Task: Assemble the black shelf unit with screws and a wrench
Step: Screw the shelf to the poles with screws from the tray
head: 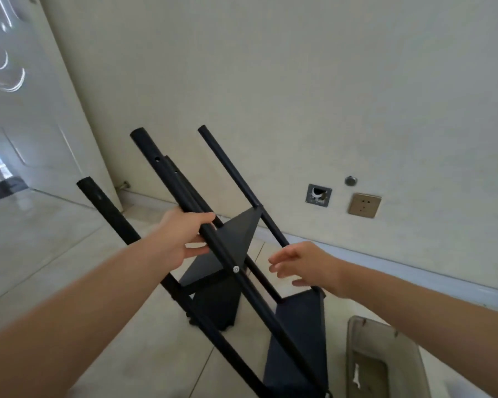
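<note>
Black round tube (167, 179) gripped by left hand (179, 239); right hand (302, 264) spread, empty.

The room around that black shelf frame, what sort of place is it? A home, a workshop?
Probably a room in a home or flat, sparsely furnished. It has a pale tiled floor, a plain wall with a power socket low down, and a white door standing at the left.
</note>
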